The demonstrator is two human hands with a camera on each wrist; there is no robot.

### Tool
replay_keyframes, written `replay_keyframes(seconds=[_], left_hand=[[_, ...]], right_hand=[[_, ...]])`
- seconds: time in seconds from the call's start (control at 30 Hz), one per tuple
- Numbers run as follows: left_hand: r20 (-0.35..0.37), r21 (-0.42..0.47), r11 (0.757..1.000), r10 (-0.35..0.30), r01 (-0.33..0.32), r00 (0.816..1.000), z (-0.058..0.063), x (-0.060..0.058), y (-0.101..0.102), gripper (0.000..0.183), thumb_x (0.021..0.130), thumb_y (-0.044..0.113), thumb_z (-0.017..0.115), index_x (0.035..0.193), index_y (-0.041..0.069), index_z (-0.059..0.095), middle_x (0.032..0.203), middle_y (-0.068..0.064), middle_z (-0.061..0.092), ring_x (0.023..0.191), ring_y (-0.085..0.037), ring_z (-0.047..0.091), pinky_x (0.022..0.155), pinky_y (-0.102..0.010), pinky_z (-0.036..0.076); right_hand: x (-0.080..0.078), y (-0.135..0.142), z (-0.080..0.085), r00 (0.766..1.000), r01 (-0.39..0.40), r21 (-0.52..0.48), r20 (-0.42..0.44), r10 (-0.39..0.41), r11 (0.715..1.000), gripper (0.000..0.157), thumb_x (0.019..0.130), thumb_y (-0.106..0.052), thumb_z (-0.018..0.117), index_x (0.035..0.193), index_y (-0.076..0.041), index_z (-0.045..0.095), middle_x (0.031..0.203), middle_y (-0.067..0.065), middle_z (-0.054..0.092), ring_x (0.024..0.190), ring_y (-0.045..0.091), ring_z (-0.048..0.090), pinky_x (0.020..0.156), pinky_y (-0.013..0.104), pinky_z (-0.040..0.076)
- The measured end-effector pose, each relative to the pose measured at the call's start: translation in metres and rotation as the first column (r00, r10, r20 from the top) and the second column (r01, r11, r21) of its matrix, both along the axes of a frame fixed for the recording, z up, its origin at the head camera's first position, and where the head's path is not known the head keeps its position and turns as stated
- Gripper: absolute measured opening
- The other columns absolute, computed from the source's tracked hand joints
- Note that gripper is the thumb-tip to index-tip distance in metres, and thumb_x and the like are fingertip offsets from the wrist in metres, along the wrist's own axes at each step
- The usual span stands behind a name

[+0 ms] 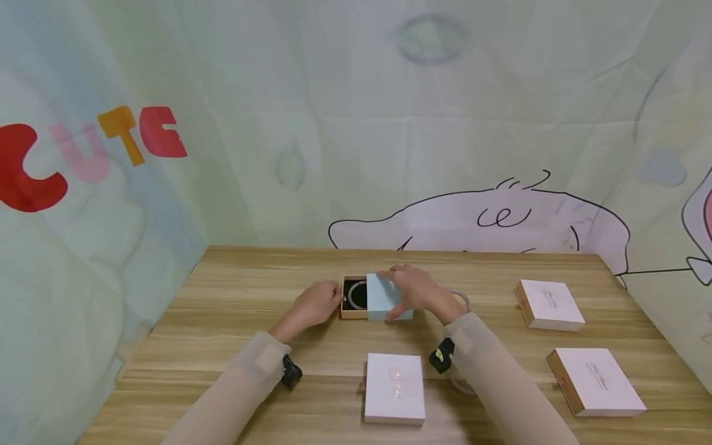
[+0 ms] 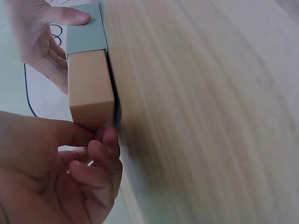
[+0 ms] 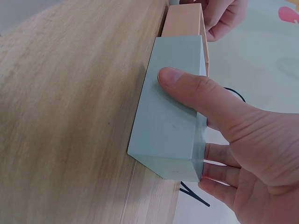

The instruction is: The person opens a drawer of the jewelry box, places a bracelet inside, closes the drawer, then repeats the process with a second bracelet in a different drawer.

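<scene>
A light blue sleeve box (image 1: 382,298) lies on the table with its orange-tan drawer (image 2: 91,81) slid partly out to the left. Inside the drawer, on black lining, sits a pale round bangle (image 1: 350,295), its right part hidden under the sleeve. My left hand (image 1: 319,303) pinches at the drawer's outer end, thumb and forefinger meeting low on that face. Over the sleeve, my right hand (image 1: 416,289) grips it from the sides, the thumb on the near side and the fingers along the far side.
Nearer on the wooden table (image 1: 222,290) lies a white box (image 1: 394,389) with a small tab. Two more white boxes, one at the back (image 1: 550,305) and one in front (image 1: 597,382), lie at the right. Beyond my right wrist a bangle (image 1: 463,298) shows partly.
</scene>
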State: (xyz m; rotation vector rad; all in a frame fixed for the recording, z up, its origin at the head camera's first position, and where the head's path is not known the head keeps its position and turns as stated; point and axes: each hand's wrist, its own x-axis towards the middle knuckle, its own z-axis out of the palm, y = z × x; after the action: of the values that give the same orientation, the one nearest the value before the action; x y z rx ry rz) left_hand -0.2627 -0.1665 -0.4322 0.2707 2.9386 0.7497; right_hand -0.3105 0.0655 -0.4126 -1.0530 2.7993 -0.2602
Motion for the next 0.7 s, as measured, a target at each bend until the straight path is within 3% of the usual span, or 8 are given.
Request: replay_keyframes(seconds=[0.7], left_hand=[[-0.007,-0.008,1.0,-0.013,0.013,1.0,0.0019,0.0009,0.0061,0.028,0.102,0.015,0.052,0.075,0.01,0.052,0.066,-0.003,0.048,0.057,-0.017,0.045,0.053,-0.03,0.036]], right_hand=[[0.0017,-0.0001,0.0013,1.0,0.009,-0.025,0.005,-0.009,1.0,0.099,0.064,-0.042,0.094,0.145,-0.007,0.05,0.136,0.018,0.056,0.115,0.033,0.055,0.088,0.047,0.05]])
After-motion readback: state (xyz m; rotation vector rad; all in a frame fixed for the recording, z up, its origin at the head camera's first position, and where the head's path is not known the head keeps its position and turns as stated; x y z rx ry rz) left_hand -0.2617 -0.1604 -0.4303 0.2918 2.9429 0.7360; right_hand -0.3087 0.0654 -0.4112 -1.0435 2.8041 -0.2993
